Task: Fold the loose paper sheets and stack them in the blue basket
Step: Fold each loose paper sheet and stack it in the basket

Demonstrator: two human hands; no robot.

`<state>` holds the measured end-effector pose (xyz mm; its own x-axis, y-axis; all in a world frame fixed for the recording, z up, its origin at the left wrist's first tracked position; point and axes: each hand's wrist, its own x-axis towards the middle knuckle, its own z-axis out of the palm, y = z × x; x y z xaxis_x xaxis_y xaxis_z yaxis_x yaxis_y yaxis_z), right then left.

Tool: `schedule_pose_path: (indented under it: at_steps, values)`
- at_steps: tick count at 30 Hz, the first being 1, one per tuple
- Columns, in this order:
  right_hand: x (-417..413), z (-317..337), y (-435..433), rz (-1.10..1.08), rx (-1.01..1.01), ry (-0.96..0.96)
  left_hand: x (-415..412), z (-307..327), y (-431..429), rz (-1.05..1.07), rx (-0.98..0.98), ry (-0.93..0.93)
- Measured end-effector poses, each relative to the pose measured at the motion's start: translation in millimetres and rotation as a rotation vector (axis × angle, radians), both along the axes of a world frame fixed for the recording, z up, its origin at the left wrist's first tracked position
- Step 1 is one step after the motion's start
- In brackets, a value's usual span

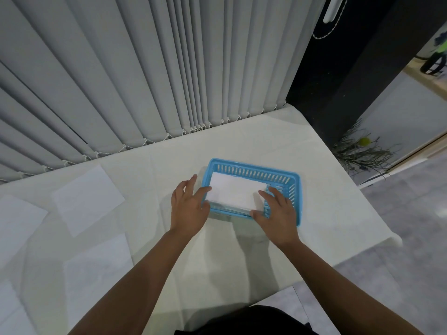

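A blue slotted basket (256,170) stands on the white table, right of centre. A folded white paper (233,191) lies on top of a stack inside it. My left hand (187,206) is at the basket's left end, its thumb on the folded paper's left edge and its fingers spread outside the rim. My right hand (275,211) rests on the paper's right end with relaxed fingers, its thumb at the near corner. Several loose flat sheets lie at the left: one (87,199) further back, one (96,269) nearer, one (19,221) at the far left.
Grey vertical blinds (145,81) hang along the table's far edge. The table (326,209) ends just right of the basket, with grey floor (399,262) beyond. A plant (362,151) sits on the floor at the right.
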<state>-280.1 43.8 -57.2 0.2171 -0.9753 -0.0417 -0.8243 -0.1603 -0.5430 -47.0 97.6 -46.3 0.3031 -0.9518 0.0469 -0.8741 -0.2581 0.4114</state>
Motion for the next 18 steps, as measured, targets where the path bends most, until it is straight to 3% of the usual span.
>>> schedule_pose_path:
  at_steps: [6,18]
  values:
    - [4.5,7.5,-12.9,0.192,0.036,0.186,7.3,-4.1,-9.0,-0.162,-0.024,-0.019]
    - [5.9,3.5,-16.6,0.230,0.076,0.248,16.9,-4.0,-9.7,-0.077,-0.033,0.028]
